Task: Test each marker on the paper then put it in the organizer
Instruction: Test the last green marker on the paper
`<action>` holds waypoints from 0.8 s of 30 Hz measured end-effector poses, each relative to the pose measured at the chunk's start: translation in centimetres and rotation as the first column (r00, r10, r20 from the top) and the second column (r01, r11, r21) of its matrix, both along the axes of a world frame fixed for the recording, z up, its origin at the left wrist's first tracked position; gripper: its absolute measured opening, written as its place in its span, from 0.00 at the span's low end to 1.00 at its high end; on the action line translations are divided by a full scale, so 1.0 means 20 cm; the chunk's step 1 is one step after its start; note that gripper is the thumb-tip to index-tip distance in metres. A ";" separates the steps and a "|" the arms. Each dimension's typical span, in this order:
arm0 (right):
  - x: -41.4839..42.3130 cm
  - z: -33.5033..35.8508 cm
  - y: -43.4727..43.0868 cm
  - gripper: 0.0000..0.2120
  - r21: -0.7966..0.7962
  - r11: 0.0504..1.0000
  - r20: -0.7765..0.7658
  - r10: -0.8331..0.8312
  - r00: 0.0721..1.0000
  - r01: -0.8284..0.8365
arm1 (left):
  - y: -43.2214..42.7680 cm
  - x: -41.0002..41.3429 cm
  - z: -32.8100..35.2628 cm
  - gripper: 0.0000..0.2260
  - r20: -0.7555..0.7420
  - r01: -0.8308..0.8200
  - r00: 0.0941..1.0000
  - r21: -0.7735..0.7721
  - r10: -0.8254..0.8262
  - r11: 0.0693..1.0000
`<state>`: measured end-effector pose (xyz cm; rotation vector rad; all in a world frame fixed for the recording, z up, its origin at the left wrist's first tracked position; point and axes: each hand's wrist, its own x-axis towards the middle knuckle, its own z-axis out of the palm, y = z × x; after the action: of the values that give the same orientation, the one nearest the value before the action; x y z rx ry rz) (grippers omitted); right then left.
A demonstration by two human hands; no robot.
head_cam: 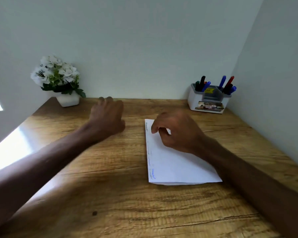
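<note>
A brown wooden tabletop (110,203) fills the lower part of the frame. A white paper (179,169) lies flat on it, a bit right of the middle. Along the left edge of the paper there are small scribbles: a dark one (146,125) near the top corner and a blue one (152,174) near the bottom corner. The right hand (179,133) is over the top part of the paper. Its fingers hang down, loosely bent, and it holds nothing. I cannot tell if the fingertips touch the paper. The left hand (107,117) is in the middle of the frame, to the left of the paper and apart from it. It looks blurry, its back faces up, its fingers point toward the wall (144,48), and no marker shows in it. The white organizer (194,102) stands in the upper right of the frame, in the far corner of the tabletop by the walls. The markers (202,82) stand inside it in two bunches, one at its left end and one at its right end, with black, blue, red and green caps sticking up. In the upper left of the frame, a white pot (68,100) with white flowers (55,73) sits at the back of the tabletop. A bright patch of light (12,148) lies on the left edge of the tabletop.
</note>
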<state>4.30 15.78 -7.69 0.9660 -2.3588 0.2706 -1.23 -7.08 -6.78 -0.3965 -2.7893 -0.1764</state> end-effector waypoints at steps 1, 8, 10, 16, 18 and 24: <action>0.01 -0.01 -0.01 0.11 0.017 1.000 0.014 -0.001 1.000 0.001 | -0.04 -0.01 0.00 0.13 0.045 -0.019 0.999 -0.013 0.020 1.000; 0.02 -0.02 -0.04 0.12 0.010 1.000 0.047 -0.024 0.999 0.024 | -0.20 -0.08 -0.02 0.08 0.204 0.014 0.978 0.173 -0.050 0.985; 0.02 -0.01 -0.03 0.13 -0.051 0.999 0.035 -0.005 0.999 0.007 | -0.21 -0.08 0.00 0.08 0.295 0.013 0.951 0.266 -0.094 0.964; 0.04 0.02 -0.06 0.16 -0.585 0.805 0.280 0.079 0.957 0.104 | -0.15 0.01 0.14 0.10 0.484 -0.178 0.711 0.825 -0.509 0.536; 0.06 0.06 -0.07 0.13 -0.765 0.612 0.431 0.251 0.867 0.203 | -0.11 0.07 0.18 0.08 0.419 -0.205 0.676 0.897 -0.606 0.393; 0.11 0.12 -0.10 0.20 -0.718 0.610 0.671 0.482 0.563 0.334 | 0.00 0.15 0.13 0.13 0.184 -0.098 0.715 0.982 -0.675 0.164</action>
<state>6.49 13.88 -5.23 0.4747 -2.4069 2.0800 1.86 -7.15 -4.24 -0.6231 -2.2614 -2.4523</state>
